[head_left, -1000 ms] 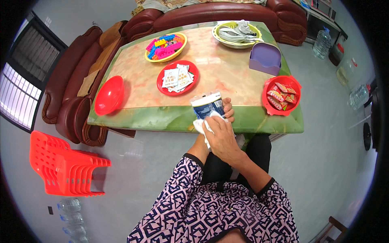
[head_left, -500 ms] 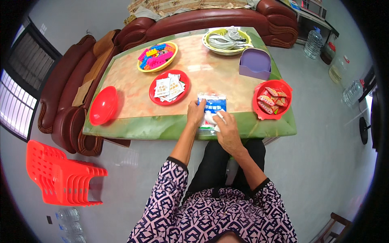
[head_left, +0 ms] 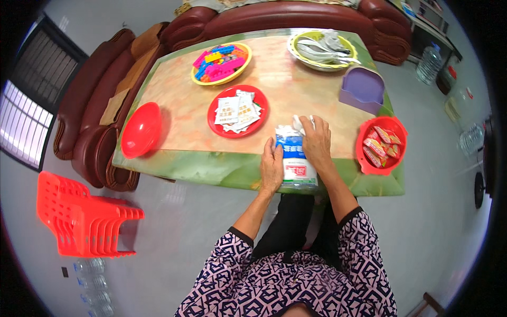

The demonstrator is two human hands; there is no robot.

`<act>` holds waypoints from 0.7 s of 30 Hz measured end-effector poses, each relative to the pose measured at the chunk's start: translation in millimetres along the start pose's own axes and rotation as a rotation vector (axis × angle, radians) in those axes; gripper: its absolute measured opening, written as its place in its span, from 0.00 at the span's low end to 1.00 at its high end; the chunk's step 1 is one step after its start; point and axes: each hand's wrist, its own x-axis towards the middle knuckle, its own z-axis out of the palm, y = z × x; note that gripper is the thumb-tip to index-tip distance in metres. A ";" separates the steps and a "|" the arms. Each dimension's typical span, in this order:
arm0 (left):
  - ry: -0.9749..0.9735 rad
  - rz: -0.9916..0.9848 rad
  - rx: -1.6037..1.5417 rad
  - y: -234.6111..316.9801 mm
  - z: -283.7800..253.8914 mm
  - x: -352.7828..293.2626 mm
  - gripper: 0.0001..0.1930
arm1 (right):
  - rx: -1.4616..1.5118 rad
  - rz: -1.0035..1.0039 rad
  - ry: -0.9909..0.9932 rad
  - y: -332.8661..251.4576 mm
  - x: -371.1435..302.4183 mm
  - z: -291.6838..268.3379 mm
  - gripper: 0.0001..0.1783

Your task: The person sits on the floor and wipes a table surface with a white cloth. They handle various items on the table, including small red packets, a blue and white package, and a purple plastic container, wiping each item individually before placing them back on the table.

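Observation:
A blue-and-white plastic packet [head_left: 294, 153] lies flat near the table's front edge, with a red patch at its near end. My left hand [head_left: 271, 168] is closed on its left edge, the thumb up against the side. A crumpled white cloth or tissue [head_left: 299, 126] is pinched in my right hand [head_left: 317, 143], whose fingers curl over the packet's far right corner. Part of the packet is hidden under that hand. Beyond it, a red plate [head_left: 213, 115] carries several white sachets [head_left: 240, 113].
On the marbled table [head_left: 179, 127] stand a red bowl [head_left: 141, 130], a yellow-rimmed bowl of toy bricks [head_left: 224, 62], a basket of white spoons [head_left: 323, 52], a purple container [head_left: 362, 90] and a red dish of snack packets [head_left: 381, 146]. Red stacked chairs [head_left: 87, 216] are at left.
My right hand has slid the white cloth away from me, from the packet's near part to its far right corner. My left hand has moved nearer along the edge. The view has shifted slightly.

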 end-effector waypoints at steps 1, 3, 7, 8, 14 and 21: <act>0.034 -0.061 -0.040 18.2 -3.2 -3.4 0.27 | 0.045 -0.050 -0.022 -5.9 5.6 2.3 0.26; 0.103 0.030 -0.032 1.5 0.1 -3.1 0.29 | 0.086 -0.322 -0.230 -25.8 0.6 1.2 0.20; 0.084 -0.071 0.021 14.4 3.3 -8.6 0.26 | -0.018 -0.264 -0.088 -12.9 12.2 9.9 0.16; 0.141 -0.019 0.017 0.3 8.2 -7.1 0.24 | -0.089 -0.216 -0.081 -10.4 15.5 8.7 0.15; 0.222 0.065 0.056 -5.2 15.6 -1.9 0.22 | -0.127 -0.164 -0.049 -8.2 -6.7 -0.2 0.23; 0.047 -0.145 -0.307 -32.9 0.7 25.5 0.18 | -0.075 -0.421 -0.156 -45.0 -78.8 -53.5 0.20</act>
